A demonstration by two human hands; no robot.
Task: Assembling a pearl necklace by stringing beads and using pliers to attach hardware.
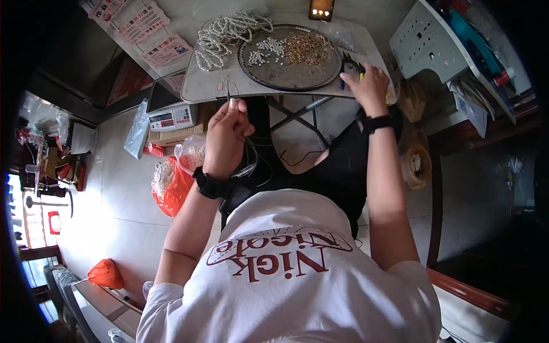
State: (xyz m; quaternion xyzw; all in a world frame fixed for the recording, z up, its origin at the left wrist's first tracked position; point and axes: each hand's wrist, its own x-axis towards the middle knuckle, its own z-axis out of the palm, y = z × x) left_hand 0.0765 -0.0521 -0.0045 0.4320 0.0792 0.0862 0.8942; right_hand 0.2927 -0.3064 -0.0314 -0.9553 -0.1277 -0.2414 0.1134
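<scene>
My left hand [229, 126] is raised below the front edge of the table [203, 86], closed on thin clear thread [233, 86], with loose lengths hanging beneath it. My right hand [369, 86] is over the table's right side, thumb and fingers apart, resting at or just over pliers [353, 67] with dark jaws and coloured handles; contact is unclear. Left of them sits a round dark tray [297, 77] holding small white beads [269, 46] and gold-coloured beads [306, 48]. Strands of pearly beads [220, 43] lie at the table's back left.
A lit phone [321, 8] stands behind the tray. A digital scale [171, 117] on cardboard is left below the table, near red plastic bags [171, 194]. A white panel with shelves [429, 46] is at right, beside brown bags [414, 163].
</scene>
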